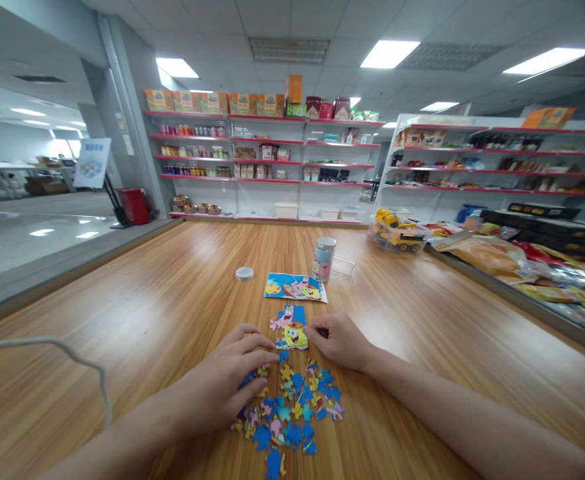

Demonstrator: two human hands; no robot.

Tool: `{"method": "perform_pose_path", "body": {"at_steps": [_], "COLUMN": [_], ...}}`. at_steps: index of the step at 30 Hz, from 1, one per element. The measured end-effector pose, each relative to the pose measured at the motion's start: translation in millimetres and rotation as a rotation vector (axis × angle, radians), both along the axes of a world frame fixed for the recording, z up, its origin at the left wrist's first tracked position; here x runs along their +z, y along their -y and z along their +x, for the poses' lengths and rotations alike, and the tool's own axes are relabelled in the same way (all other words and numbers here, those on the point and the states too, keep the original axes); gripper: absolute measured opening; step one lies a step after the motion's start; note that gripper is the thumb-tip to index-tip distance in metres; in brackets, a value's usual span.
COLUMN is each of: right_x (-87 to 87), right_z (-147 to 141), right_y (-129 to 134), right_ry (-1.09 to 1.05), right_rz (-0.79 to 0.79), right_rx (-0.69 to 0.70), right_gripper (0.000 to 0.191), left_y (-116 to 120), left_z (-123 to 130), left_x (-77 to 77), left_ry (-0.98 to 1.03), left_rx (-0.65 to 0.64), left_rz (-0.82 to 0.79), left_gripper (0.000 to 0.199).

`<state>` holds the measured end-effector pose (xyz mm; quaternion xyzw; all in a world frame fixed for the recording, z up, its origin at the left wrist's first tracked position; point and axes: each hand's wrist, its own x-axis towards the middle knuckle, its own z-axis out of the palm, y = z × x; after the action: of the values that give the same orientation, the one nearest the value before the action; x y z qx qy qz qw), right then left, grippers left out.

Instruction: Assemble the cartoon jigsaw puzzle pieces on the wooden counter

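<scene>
Two bare hands rest over the work. The left hand is slack, its fingers loosely spread and its thumb apart, above the upper left of the loose jigsaw pieces; whether a fingertip touches one, I cannot tell. The right hand is curled, thumb and forefinger at the right edge of the one joined puzzle section; whether it grasps a piece there, I cannot tell. The section lies flat between the hands, showing one yellow and one pink character. The loose pieces, dozens of them, overlap too much to count, and lie nearer the wearer than the section.

Beyond it are one picture sheet, one upright printed canister by the sheet's right end, and one round lid, apart to the left. Farther right sits one clear tub of yellow toy vehicles. One pale cable crosses at left.

The table is striped, wood-grained and glossy. Behind stand two shelving units with red-edged shelves, the back one and the right one. One sign board and one red bin stand left, under ceiling lights
</scene>
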<state>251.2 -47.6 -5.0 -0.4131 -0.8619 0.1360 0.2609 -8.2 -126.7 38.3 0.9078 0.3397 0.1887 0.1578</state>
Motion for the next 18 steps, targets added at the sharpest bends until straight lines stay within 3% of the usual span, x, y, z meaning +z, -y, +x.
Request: {"method": "perform_pose_path", "body": {"at_steps": [6, 18], "right_x": [1.0, -0.9], "right_z": [-0.6, 0.2], "right_y": [1.4, -0.4], "right_ry": [-0.013, -0.014], "right_rz": [0.005, 0.002], "right_rx": [-0.011, -0.006], "right_gripper": [0.044, 0.043], "left_y": [-4.6, -8.0], "left_z": [-0.2, -1.4], "left_x": [-4.4, -5.4], "left_ry": [0.055, -0.045], "left_rx": [0.085, 0.29], "left_rz": [0.035, -0.01], "left_gripper": [0.028, 0.023]}}
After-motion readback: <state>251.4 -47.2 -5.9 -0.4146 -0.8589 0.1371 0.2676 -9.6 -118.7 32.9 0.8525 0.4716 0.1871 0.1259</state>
